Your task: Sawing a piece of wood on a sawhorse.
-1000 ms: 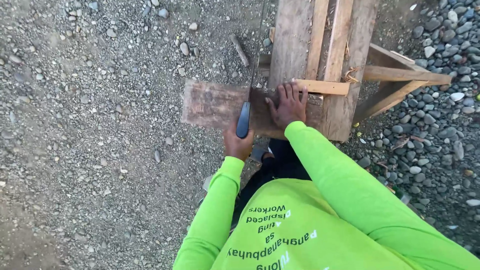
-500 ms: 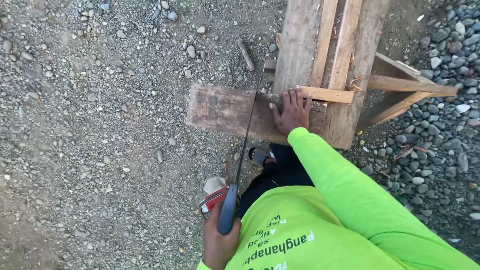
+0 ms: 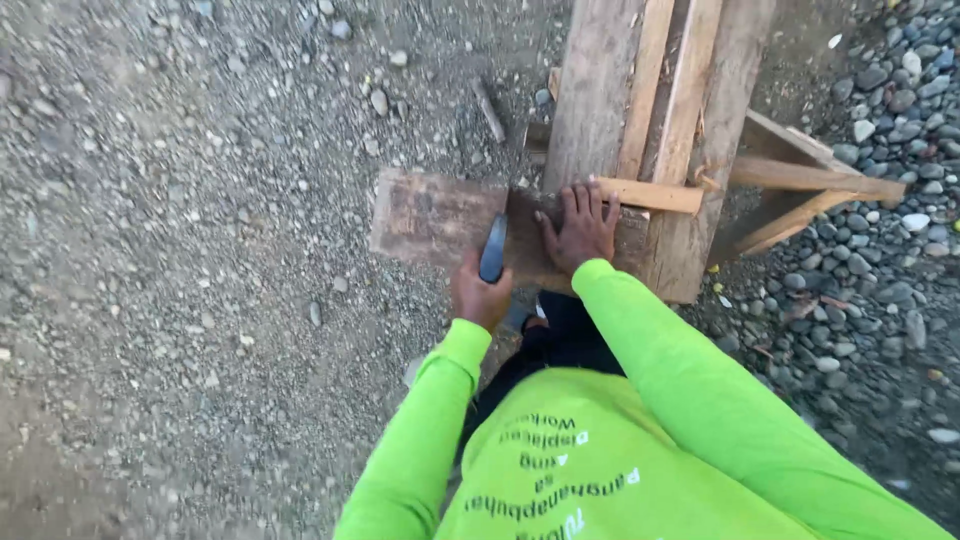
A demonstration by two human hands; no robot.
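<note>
Handsaw (image 3: pixel 493 248) with a dark blue grip sits in the left hand (image 3: pixel 482 292), fingers wrapped tight round the handle, blade running forward across the weathered plank (image 3: pixel 430 215). Just right of the saw, the right hand (image 3: pixel 580 228) lies flat with fingers spread, pressing the plank down, apparently to keep it from shifting under the blade. The plank rests crosswise on a rough wooden bench (image 3: pixel 640 110), its left end overhanging so the cut falls free. Grey gravel ground (image 3: pixel 200 300) lies left of the bench, larger stones (image 3: pixel 870 290) to its right.
</note>
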